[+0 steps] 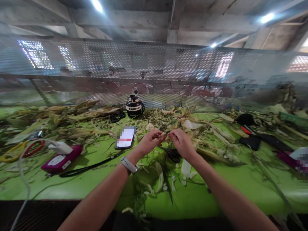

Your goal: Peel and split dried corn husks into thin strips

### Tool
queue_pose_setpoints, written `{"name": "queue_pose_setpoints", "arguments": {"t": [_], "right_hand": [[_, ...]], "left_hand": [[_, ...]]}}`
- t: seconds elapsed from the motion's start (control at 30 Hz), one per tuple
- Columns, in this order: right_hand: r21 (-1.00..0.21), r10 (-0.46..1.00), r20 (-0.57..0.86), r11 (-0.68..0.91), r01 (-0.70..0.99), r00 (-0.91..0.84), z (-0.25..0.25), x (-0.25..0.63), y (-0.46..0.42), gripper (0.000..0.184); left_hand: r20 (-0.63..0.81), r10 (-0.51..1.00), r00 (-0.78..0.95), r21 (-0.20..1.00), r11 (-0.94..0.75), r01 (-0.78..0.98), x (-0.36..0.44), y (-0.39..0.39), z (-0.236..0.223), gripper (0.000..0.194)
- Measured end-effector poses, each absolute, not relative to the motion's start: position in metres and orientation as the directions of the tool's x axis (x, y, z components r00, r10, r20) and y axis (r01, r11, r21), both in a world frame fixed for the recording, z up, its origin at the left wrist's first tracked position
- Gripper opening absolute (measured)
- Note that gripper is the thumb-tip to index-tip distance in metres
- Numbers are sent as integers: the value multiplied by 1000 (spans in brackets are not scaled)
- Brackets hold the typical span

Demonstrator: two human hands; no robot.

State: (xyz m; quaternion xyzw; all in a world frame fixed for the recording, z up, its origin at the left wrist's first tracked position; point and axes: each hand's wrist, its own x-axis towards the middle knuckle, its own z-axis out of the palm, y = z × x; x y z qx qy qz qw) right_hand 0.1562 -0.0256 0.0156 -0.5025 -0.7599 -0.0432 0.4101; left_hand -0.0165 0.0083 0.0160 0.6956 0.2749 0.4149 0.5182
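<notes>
Above the counter (74, 187), the left hand (151, 140) and right hand (181, 142) pinch a small piece (164, 135).
Both are nearly closed, probably for precision.

"ENERGY" on the squat black bottle (134, 113)

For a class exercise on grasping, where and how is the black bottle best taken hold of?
Probably around the rounded body of the bottle, from the front left: it stands upright, its wide middle offers room for wrapping fingers, and the strap loops along the picture's right side.
</notes>
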Motion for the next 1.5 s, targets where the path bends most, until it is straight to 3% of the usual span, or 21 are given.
{"name": "queue_pose_setpoints", "arguments": {"t": [0.13, 0.27, 0.37, 0.47, 0.57, 0.7, 0.9, 1.07, 1.2, 1.3, 1.5], "right_hand": [[-507, 777, 626, 468, 724, -64, 15, 153, -27, 20], [-702, 868, 496, 383, 601, 26, 13, 149, -26, 16], [-891, 944, 321, 273, 362, 79, 12, 146, -25, 24], [-968, 964, 245, 236, 86, 103, 16, 144, -26, 36], [-960, 947, 270, 278, -21, 174, 21, 145, -28, 38], [-902, 874, 430, 408, 140, 226, 19, 149, -28, 22], [-815, 848, 528, 490, 311, 48, 13, 151, -28, 14], [-687, 742, 657, 662, 299, -134, 13, 147, -28, 14], [-607, 677, 725, 715, 347, -127, 12, 148, -27, 11], [-645, 713, 693, 679, 351, -106, 11, 149, -26, 14], [-803, 877, 475, 468, 370, -78, 9, 149, -25, 17]], "left_hand": [[227, 844, 485, 974, -205, -100, -15, 7, 16, 32], [245, 853, 462, 969, -225, -99, -13, 4, 14, 33], [198, 881, 430, 980, -162, -119, -13, 6, 11, 33], [70, 914, 400, 975, 21, -220, -15, 11, 10, 31], [-31, 933, 359, 928, 160, -337, -18, 16, 11, 30], [-82, 943, 321, 865, 228, -448, -20, 19, 13, 32], [-69, 944, 322, 848, 226, -479, -17, 17, 13, 35], [-19, 940, 342, 863, 189, -470, -18, 16, 14, 41], [0, 924, 382, 879, 182, -440, -17, 14, 11, 44], [11, 916, 402, 900, 166, -402, -15, 13, 8, 43], [11, 905, 426, 923, 154, -352, -10, 8, 7, 42]]}}
